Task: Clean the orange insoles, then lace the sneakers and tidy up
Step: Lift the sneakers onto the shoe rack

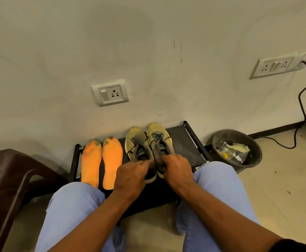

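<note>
Far left: a dark brown plastic chair (6,171) stands on the beige tiled floor (276,188), beside the low black shoe rack (185,142) that sits against the off-white wall (57,60). The rack's top is dark fabric in a black tube frame. On the wall above it is a single socket plate (110,93) with a switch.

On the rack's left half lie the two orange insoles (102,162), side by side and nearly touching, toes toward the wall. Both toe ends carry dark grime; the rest of each is bright orange, paler toward the heels. The heels overhang the rack's near edge, just above your left knee (72,202) in light blue trousers.

Right of the insoles stand the two yellow sneakers (148,142), pressed together, toes to the wall. Uppers are dull yellow and soiled, with grey tongues and collars and dark laces loose across the eyelets.

Your left hand (132,176) grips the heel collar of the left sneaker, fingers curled over it. Your right hand (177,170) grips the heel collar of the right sneaker the same way.

Right of the rack, a dark round waste bin (219,140) holds wrappers and scraps. Above it is a double socket panel (276,65), with a black cable (305,91) running down to the floor.
</note>
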